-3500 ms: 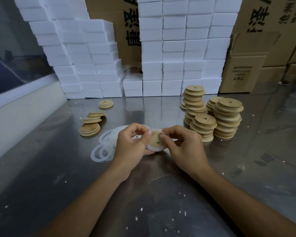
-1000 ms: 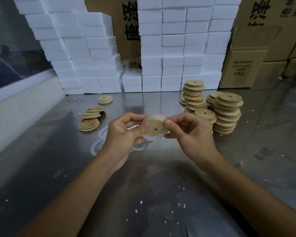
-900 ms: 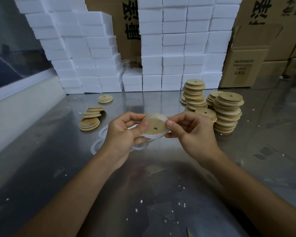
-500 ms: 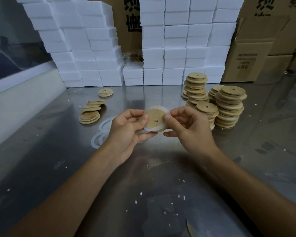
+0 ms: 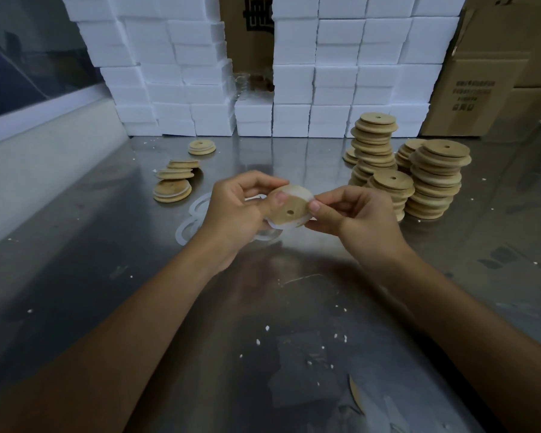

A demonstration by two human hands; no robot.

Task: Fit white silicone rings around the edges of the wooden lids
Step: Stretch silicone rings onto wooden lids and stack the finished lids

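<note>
- Left hand [image 5: 238,210]: thumb and curled fingers pinch the left edge of the wooden lid [image 5: 289,210], held above the steel table [image 5: 107,276].
- Right hand [image 5: 356,223]: pinches the lid's right edge, at the white silicone ring [image 5: 297,191] round its rim.
- Loose rings [image 5: 191,226]: flat on the table behind the left hand.
- Lid stacks [image 5: 434,179]: right of the hands.
- Small lid piles [image 5: 174,182]: far left.
- White foam boxes [image 5: 341,73]: stacked along the back.

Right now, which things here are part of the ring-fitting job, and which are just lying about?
Job:
wooden lid, held by left hand and right hand
silicone ring on it
loose rings
lid stacks
ringed lids

Lying about:
foam blocks
cardboard boxes
</note>
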